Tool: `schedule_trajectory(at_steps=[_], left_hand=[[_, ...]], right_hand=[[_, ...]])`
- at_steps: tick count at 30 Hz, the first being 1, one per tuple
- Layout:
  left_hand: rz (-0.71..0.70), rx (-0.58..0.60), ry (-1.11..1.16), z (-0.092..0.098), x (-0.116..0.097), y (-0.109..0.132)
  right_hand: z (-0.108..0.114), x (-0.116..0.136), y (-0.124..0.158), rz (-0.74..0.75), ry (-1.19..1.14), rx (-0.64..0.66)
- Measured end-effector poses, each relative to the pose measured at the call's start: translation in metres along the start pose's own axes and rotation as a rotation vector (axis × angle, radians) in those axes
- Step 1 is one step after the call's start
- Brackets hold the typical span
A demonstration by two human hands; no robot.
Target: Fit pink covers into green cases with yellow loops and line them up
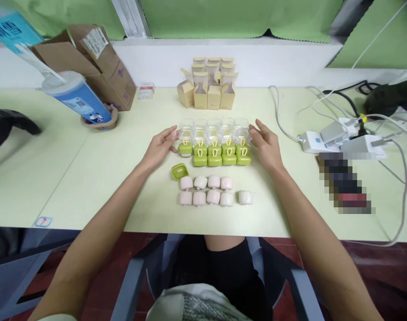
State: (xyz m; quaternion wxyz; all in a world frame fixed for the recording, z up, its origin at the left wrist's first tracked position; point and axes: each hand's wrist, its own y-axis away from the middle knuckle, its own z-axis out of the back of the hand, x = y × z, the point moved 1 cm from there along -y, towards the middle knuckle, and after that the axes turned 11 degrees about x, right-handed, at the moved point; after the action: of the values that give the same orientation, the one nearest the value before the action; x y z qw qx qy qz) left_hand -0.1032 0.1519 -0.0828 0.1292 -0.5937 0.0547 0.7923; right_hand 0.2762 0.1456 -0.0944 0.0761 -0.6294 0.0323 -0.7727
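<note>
My left hand (161,143) rests at the left end of a block of clear plastic cups (214,125), its fingers stretched out and close to the end cups. At the right end is my right hand (266,143), fingers apart, beside or touching the last cup. In front of the cups stand rows of green lids with yellow loops (214,156). One green lid (180,171) lies apart with its hollow side up. Nearer me sit two rows of small pale pink, rounded pieces (213,196), and a whitish rounded piece (245,197) stands to their right.
Open small cardboard boxes (214,91) stand by the wall. At left are a blue-labelled tub (79,100), a brown carton (106,67) and a small white box (146,91). White power strips (337,136), cables and a blurred dark item (346,183) lie at right.
</note>
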Motion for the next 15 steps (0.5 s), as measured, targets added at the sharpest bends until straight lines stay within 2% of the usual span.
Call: schedule_trajectory(at_steps=[15], left_hand=[[-0.013, -0.02, -0.003, 0.0027, 0.0103, -0.002]], right_hand=[[-0.003, -0.004, -0.0003, -0.02, -0.012, -0.07]])
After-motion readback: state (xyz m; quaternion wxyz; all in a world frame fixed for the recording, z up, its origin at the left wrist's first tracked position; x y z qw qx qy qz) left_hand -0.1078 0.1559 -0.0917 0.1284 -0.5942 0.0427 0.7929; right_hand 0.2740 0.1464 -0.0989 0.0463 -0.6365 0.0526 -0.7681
